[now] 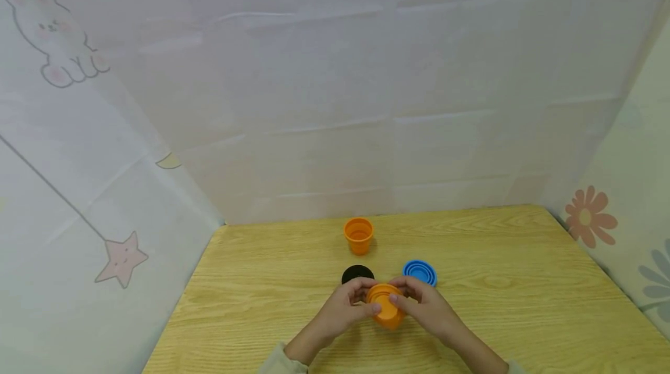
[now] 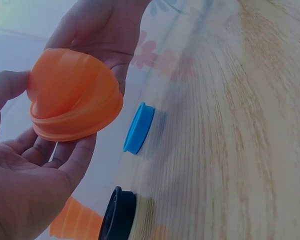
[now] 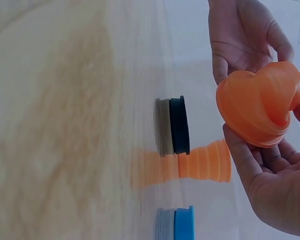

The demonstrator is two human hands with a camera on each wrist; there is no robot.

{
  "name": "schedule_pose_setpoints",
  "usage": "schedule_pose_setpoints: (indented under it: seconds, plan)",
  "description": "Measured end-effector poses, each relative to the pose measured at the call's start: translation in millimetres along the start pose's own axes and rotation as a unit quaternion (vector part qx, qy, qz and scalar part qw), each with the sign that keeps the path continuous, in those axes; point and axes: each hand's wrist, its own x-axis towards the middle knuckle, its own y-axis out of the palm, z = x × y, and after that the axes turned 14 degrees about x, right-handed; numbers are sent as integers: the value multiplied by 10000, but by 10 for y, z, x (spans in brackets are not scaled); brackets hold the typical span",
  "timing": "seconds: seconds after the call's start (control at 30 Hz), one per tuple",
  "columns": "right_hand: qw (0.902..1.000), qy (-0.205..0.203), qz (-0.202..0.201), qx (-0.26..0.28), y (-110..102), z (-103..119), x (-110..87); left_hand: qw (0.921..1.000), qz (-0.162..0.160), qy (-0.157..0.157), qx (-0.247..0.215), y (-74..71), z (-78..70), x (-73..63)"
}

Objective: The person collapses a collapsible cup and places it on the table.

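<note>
My left hand and my right hand hold an orange collapsible cup between them, above the near part of the table. Both thumbs press on the side facing me, and the other fingers curl behind its rim. In the left wrist view the soft wall of the orange cup is creased and dented inward. The right wrist view shows the same cup bent out of round, its rim downward. Just beyond my left fingers lies a black collapsed cup, partly hidden. A blue collapsed cup lies beyond my right fingers.
A second orange cup, extended to full height, stands upright farther back on the wooden table. Pale printed cloth hangs behind the table and along both sides.
</note>
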Motion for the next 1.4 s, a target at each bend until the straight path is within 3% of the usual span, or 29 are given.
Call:
schedule_pose_setpoints:
  seconds: [0.23,0.6,0.77,0.97,1.07,1.2,1.4]
  plan:
    - [9984,97,-115,544,0,-23,7,9980,-276,-164,-544,-13,-12,-24]
    - [9942,109,-15,1074,22,1,-4,9873,-686,-105,-1428,-14,3,-16]
    - [9955,197,-84,927,44,-16,-8,9898,-469,-56,-1342,7,20,-12]
    - [9988,160,-11,454,10,8,-14,9960,221,82,-860,-48,57,-24]
    - [9990,157,21,427,-2,24,-13,9958,414,152,-799,-66,59,-22]
    - [9976,188,-2,672,7,26,-5,9953,310,196,-894,-61,52,-20]
    - [9936,250,-186,1089,57,-16,-7,9928,-136,254,-1165,-17,60,0]
